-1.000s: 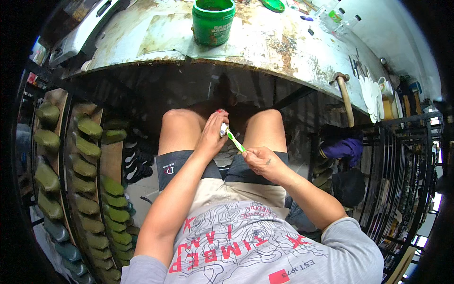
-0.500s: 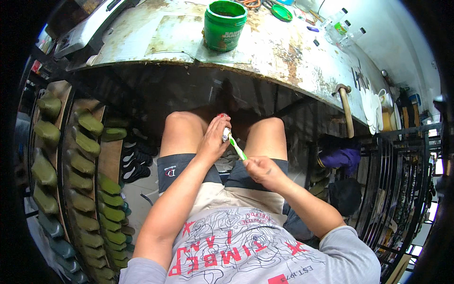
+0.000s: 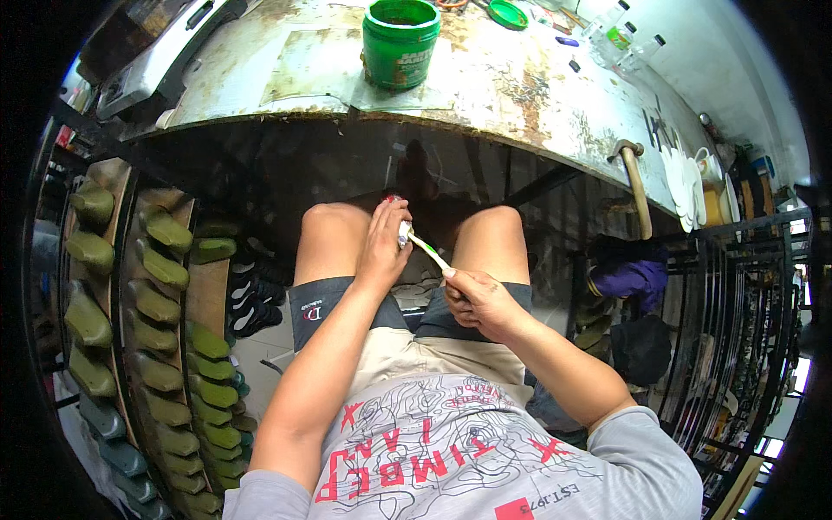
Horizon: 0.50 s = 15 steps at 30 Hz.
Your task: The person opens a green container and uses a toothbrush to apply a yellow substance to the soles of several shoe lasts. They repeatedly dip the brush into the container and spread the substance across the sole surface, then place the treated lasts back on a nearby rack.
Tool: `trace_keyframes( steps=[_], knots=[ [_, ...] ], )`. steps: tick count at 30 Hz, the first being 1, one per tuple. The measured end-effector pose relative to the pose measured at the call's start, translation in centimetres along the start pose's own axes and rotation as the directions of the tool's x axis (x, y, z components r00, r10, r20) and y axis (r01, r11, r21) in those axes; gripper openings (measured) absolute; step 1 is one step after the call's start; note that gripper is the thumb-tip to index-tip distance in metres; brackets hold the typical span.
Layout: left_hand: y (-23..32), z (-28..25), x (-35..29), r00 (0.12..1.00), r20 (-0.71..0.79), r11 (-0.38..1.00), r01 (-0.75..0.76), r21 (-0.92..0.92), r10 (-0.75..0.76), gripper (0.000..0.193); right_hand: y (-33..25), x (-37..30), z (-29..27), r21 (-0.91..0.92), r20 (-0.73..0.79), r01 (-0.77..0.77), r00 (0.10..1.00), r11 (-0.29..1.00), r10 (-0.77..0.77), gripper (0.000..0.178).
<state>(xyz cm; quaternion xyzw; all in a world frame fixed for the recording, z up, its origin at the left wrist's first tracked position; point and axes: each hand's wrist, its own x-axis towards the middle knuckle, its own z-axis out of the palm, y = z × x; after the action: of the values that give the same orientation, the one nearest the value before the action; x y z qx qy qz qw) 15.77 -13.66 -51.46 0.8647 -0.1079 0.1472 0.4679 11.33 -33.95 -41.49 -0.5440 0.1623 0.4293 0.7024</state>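
Left hand (image 3: pixel 381 247) is closed around a small white-and-red piece (image 3: pixel 403 230), held over the lap between the knees and below the workbench (image 3: pixel 555 104) edge; right hand (image 3: pixel 477 299) pinches the near end of a green-handled brush (image 3: pixel 428 252), bristle end touching the piece just right of the left fingertips. Most of the piece is hidden by the fingers, so a slip of the brush tip likely lands on skin. The hold is unsupported in mid-air, so pushing too hard could pop the piece out onto the floor.

**Around the worn desk**

A green bucket (image 3: pixel 399 42) stands near the front edge of the stained desk (image 3: pixel 520 87). A green lid (image 3: pixel 507 13) and small clear bottles (image 3: pixel 620 39) lie toward its far edge. Left of the desk, racks (image 3: pixel 130 286) hold many green shoe lasts (image 3: pixel 160 270).
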Motion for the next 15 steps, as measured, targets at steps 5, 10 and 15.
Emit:
trace_keyframes(
  steps=[5, 10, 15],
  knots=[
    [-1.1, 1.1, -0.3, 0.998, 0.004, 0.998, -0.06, -0.007, 0.06, 0.047, -1.1, -2.7, -0.4, 0.044, 0.105, 0.013, 0.994, 0.999, -0.018, 0.043],
    [-3.9, 0.9, -0.2, 0.972, -0.083, 0.952, 0.193, -0.237, -0.218, 0.035, -1.8, -5.2, -1.0, -0.316, 0.014, 0.175, 0.984, 0.932, -0.18, 0.043],
    [-2.2, 0.9, -0.7, 0.946, 0.05, 0.778, 0.293, -0.555, -0.32, 0.036, -1.1, -3.4, -0.8, -0.576, 0.139, 0.458, 0.871, 0.677, -0.471, 0.041]
  ],
)
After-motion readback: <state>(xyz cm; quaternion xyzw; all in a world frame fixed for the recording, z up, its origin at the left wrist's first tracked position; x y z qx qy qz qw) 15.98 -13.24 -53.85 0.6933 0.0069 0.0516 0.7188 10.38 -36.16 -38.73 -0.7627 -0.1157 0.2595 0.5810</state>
